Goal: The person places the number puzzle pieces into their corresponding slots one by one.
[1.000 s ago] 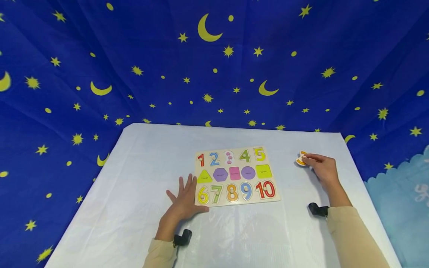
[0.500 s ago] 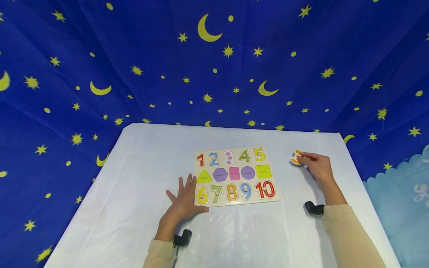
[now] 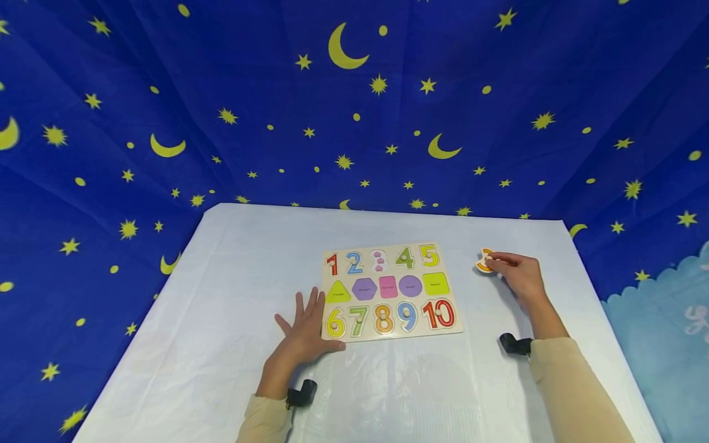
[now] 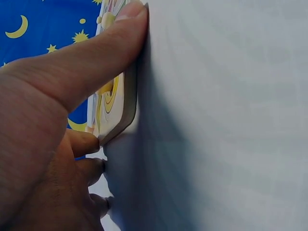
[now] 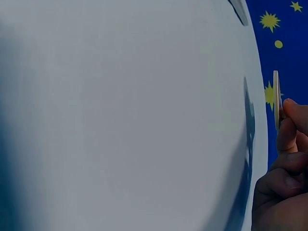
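Observation:
My right hand (image 3: 519, 274) pinches an orange-and-white number 3 puzzle piece (image 3: 482, 266) between thumb and fingers. The piece is raised above the table to the right of the board; in the right wrist view, this puzzle piece (image 5: 276, 98) shows edge-on, its knob hidden by fingertips. My left hand (image 3: 303, 335) lies spread at the lower left corner of the wooden number puzzle board (image 3: 388, 337), thumb along its front edge and fingers by its left side. Knobbed numbers sit in the board. The 3-shaped recess (image 3: 379, 261) shows small pink pictures.
The board's middle row has flat coloured shapes, such as a purple circle (image 3: 410, 286) and a yellow-green square (image 3: 436, 283). A white cover lies over the table (image 3: 221, 289). A blue star-and-moon cloth (image 3: 354, 111) rises behind and beside it. Each wrist bears a black camera (image 3: 515, 344).
My right hand has moved a little to the left with the number 3 piece, closer to the board. The left hand and the board have stayed in place.

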Action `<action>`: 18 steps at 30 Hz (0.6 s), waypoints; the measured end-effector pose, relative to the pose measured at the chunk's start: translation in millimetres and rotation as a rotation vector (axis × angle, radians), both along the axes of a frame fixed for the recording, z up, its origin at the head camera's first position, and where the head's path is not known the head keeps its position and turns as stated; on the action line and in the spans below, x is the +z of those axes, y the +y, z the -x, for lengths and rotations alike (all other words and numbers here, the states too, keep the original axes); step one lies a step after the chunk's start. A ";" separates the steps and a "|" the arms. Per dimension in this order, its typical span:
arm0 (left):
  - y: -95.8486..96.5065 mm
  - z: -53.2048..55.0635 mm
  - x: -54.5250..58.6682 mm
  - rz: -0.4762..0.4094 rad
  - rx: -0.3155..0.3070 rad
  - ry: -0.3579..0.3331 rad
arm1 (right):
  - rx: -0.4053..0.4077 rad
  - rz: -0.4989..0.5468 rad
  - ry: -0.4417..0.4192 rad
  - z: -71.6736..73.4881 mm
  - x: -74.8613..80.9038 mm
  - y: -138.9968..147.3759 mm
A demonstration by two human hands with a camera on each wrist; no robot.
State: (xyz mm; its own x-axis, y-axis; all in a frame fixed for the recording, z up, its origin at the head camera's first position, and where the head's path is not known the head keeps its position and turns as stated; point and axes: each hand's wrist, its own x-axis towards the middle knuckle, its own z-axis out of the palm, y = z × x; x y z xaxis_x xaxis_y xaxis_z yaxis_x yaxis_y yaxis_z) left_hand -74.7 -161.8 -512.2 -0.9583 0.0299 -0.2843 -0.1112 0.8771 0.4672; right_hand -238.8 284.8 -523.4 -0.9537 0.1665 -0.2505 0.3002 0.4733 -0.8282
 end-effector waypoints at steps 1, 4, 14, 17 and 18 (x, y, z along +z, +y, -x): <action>-0.1 -0.3 0.1 0.000 -0.001 0.001 | 0.001 -0.001 0.002 -0.2 0.1 -0.6; -0.3 -1.0 0.4 0.000 -0.001 0.001 | 0.010 -0.004 0.005 -0.4 0.6 -2.5; -0.2 -1.3 0.4 -0.004 0.001 0.004 | 0.022 -0.003 -0.016 -1.2 3.0 -10.1; -0.1 -1.3 1.1 -0.006 0.002 0.007 | 0.028 0.006 -0.020 -1.0 2.3 -12.3; 0.0 -1.2 1.3 -0.007 0.001 0.007 | 0.030 0.005 -0.022 -1.0 1.8 -12.9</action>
